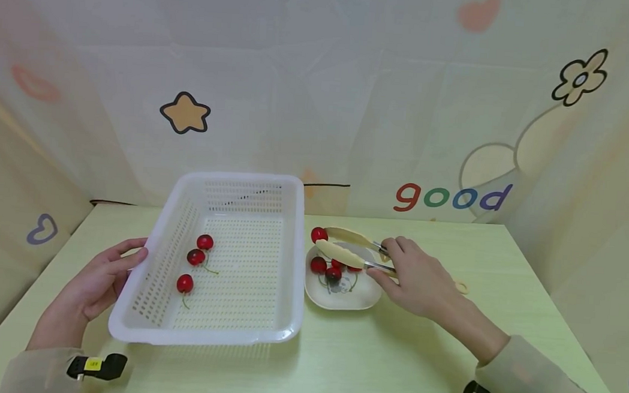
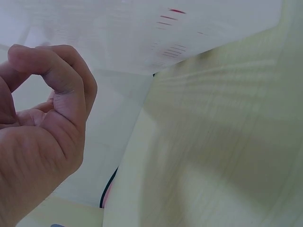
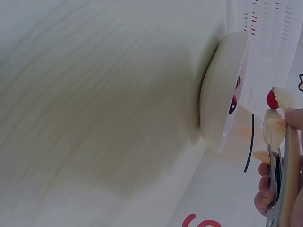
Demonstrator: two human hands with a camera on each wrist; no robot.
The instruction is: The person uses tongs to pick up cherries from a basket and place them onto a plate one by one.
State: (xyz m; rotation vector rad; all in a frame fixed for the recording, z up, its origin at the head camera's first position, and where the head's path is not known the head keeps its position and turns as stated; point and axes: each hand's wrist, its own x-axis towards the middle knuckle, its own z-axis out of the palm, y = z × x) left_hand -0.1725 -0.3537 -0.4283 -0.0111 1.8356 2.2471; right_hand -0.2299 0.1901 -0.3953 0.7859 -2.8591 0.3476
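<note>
My left hand (image 1: 105, 277) grips the left rim of a white perforated plastic basket (image 1: 302, 268), its thumb over the rim. Inside, toward the left, lie three dark red cherries (image 1: 185, 283), some with green stems. My right hand (image 1: 414, 278) holds cream-tipped metal tongs (image 1: 343, 255) over a small white plate (image 1: 343, 303) beside the basket. Between the tong tips is a red cherry (image 1: 319, 234), just above the plate's far left edge. Several more cherries (image 1: 334, 274) sit on the plate, partly hidden by the tongs. In the right wrist view, the cherry (image 3: 272, 99) shows at the tong ends.
Basket and plate are over a pale wood-grain table (image 1: 369, 368). A printed curtain (image 1: 319, 118) hangs behind the table's far edge and along both sides. The basket's right wall stands close against the plate's left edge.
</note>
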